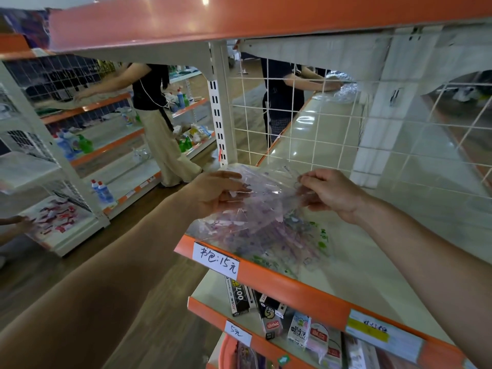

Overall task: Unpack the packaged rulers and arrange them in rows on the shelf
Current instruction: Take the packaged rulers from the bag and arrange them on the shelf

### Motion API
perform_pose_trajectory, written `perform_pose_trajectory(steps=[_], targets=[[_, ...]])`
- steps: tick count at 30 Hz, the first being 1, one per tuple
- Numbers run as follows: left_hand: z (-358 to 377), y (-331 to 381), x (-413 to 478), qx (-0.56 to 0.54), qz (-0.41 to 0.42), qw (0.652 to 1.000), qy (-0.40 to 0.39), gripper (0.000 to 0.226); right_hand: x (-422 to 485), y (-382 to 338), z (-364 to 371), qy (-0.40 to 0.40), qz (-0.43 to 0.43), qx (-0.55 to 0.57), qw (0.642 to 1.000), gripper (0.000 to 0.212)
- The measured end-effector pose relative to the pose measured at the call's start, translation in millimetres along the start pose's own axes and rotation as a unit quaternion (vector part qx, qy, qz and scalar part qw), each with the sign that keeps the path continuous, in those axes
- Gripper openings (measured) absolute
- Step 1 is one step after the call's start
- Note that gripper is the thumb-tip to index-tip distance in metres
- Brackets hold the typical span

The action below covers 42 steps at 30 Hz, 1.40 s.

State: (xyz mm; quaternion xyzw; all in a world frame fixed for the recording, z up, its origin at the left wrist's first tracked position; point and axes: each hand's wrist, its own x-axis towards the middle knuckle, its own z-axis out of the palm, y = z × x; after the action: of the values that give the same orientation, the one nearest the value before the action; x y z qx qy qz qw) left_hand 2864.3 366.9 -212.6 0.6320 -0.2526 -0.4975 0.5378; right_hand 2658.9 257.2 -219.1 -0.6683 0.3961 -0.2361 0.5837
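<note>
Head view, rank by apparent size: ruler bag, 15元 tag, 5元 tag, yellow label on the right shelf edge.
1. ruler bag
2. yellow label
3. 15元 tag
4. 5元 tag
The order of 2 and 3 is unsure: the yellow label may sit nearer the camera, so it may only look larger.

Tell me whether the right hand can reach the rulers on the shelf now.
Likely yes, but not freely: the rulers lie on the shelf just below it, yet both the right hand and left hand hold the clear bag.
</note>
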Motion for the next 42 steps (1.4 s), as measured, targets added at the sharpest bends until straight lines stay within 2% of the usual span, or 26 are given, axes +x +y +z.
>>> perform_pose_trajectory(steps=[3, 6, 9, 11, 14, 17, 19, 21, 24, 28, 33, 35, 38, 42], targets=[[-0.5, 2.8, -0.6, -0.001, 0.019, 1.0, 0.022, 0.013, -0.1, -0.2, -4.5, 0.021, 0.016, 0.052, 0.998, 0.008], [1.4, 4.7, -0.4, -0.006, 0.027, 0.999, 0.039, 0.006, -0.1, -1.6, -5.3, 0.006, 0.029, 0.135, 0.99, 0.006], [3.2, 5.1, -1.7, -0.031, 0.013, 0.999, 0.042, 0.01, -0.2, -4.2, -5.0, 0.024, 0.011, 0.204, 0.979, 0.011], [6.6, 5.8, -4.6, -0.033, -0.014, 0.999, 0.023, 0.015, -0.1, -4.5, -5.5, 0.06, -0.021, 0.206, 0.976, 0.012], [19.0, 7.0, -6.3, -0.035, -0.038, 0.999, -0.015, 0.017, 1.1, -1.9, -4.7, 0.125, -0.094, 0.13, 0.979, 0.012], [33.4, 10.8, -6.4, -0.101, -0.054, 0.991, -0.068, 0.018, 2.1, -0.6, -3.6, 0.195, -0.148, 0.041, 0.969, 0.006], [41.2, 13.7, -6.3, -0.122, -0.049, 0.984, -0.119, 0.018, 1.2, 0.9, -5.5, 0.214, -0.171, -0.008, 0.962, 0.005], [47.9, 13.0, -4.7, -0.072, -0.018, 0.986, -0.148, 0.018, -1.4, 1.0, -9.5, 0.221, -0.186, -0.062, 0.955, 0.005], [59.9, 12.0, 0.8, 0.057, 0.037, 0.992, -0.109, 0.017, -11.4, -4.2, -24.3, 0.208, -0.207, -0.153, 0.944, 0.015], [81.1, 15.9, 8.3, 0.076, 0.038, 0.993, -0.087, 0.024, -26.3, -8.7, -49.4, 0.107, -0.161, -0.143, 0.971, 0.024], [119.6, 16.2, 20.5, 0.074, -0.008, 0.993, -0.091, 0.025, -35.9, -1.9, -82.8, 0.155, -0.114, -0.012, 0.981, 0.018], [135.3, 18.7, 22.3, 0.05, -0.032, 0.992, -0.107, 0.021, -38.5, 4.0, -93.2, 0.131, -0.083, -0.043, 0.987, 0.022], [155.9, 21.6, 28.8, -0.024, -0.04, 0.992, -0.12, 0.023, -43.3, 12.4, -108.9, 0.098, -0.049, -0.068, 0.992, 0.013], [181.2, 18.8, 30.9, -0.037, -0.038, 0.988, -0.148, 0.016, -51.6, 24.3, -133.9, 0.082, -0.018, -0.086, 0.993, 0.004]])
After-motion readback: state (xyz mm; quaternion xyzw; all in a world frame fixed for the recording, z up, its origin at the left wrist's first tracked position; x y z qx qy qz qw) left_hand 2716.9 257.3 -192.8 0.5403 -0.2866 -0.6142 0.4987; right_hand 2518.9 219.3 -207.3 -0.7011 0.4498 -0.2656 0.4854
